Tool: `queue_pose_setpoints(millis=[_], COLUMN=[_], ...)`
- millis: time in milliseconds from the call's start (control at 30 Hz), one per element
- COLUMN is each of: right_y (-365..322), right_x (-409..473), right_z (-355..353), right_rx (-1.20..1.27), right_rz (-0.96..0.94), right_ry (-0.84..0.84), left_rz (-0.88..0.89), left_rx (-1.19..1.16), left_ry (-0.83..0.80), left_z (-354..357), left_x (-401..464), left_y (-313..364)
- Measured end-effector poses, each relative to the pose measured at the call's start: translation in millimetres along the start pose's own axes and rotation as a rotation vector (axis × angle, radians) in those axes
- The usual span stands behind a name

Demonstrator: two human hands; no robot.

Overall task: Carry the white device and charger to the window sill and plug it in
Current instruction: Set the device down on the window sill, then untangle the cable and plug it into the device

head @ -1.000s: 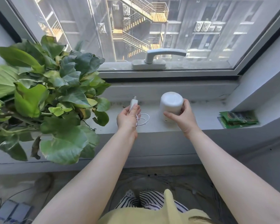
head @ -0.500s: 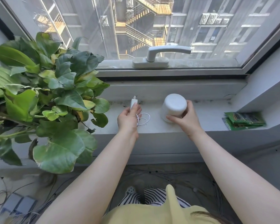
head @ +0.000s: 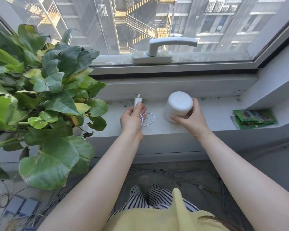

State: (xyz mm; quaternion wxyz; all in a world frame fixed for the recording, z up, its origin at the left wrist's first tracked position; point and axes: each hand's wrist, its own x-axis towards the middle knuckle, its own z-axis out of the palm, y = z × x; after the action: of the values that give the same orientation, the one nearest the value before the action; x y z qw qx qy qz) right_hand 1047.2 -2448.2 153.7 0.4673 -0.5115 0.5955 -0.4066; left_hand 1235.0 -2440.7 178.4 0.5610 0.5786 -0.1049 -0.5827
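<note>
A white cylindrical device (head: 178, 105) stands on the window sill (head: 215, 112), tilted slightly toward me. My right hand (head: 189, 120) grips its side, fingers wrapped around the near lower part. My left hand (head: 132, 120) holds the white charger (head: 137, 101) with its metal prongs pointing away toward the window frame. The charger's thin white cable (head: 148, 120) loops on the sill between my two hands.
A large leafy potted plant (head: 40, 97) crowds the left end of the sill. Green packets (head: 254, 118) lie on the sill at the right. The window handle (head: 157, 50) sits above. Cables and a power strip (head: 20, 208) lie on the floor at lower left.
Both hands keep their grips in the same spots on the sill. The device has tipped slightly toward me. My view has shifted a little downward.
</note>
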Motion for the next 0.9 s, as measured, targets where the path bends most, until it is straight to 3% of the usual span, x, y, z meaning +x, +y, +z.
queue_pose_setpoints(millis=[167,333,433,567,667,733,833,900], right_y=[-9.0,-37.1,-48.0,-42.9,-40.8,-44.9,-54.6,-56.2], right_x=[-14.6,-61.9,-76.6,-71.2,-61.2,-54.9,-49.5,-47.4], right_z=[-6.0,-1.1,21.9,55.3,67.3,69.8,71.3,72.2], right_rx=[-0.007,-0.078,-0.108,-0.134,-0.086,0.072,0.349,0.302], right_rz=[-0.077,-0.36,-0.393,-0.127,0.011,0.118,0.352,0.405], right_ry=[-0.024,0.305,0.176,-0.091,-0.054,-0.021,-0.134,-0.223], left_rz=[-0.085,-0.25,-0.288,-0.304,-0.294,-0.284,-0.262,-0.263], left_rx=[-0.044,-0.171,-0.235,-0.284,-0.304,-0.324,-0.316,-0.308], left_ry=[-0.072,-0.166,-0.239,-0.309,-0.316,-0.315,-0.329,-0.336], left_z=[-3.6,-12.8,-18.8,-27.4,-31.7,-33.6,-34.5,-34.3], left_x=[0.8,-8.5,-13.7,-20.0,-20.0,-19.1,-19.4,-19.3], left_y=[3.3,10.4,12.3,14.2,17.4,20.2,22.4,22.8])
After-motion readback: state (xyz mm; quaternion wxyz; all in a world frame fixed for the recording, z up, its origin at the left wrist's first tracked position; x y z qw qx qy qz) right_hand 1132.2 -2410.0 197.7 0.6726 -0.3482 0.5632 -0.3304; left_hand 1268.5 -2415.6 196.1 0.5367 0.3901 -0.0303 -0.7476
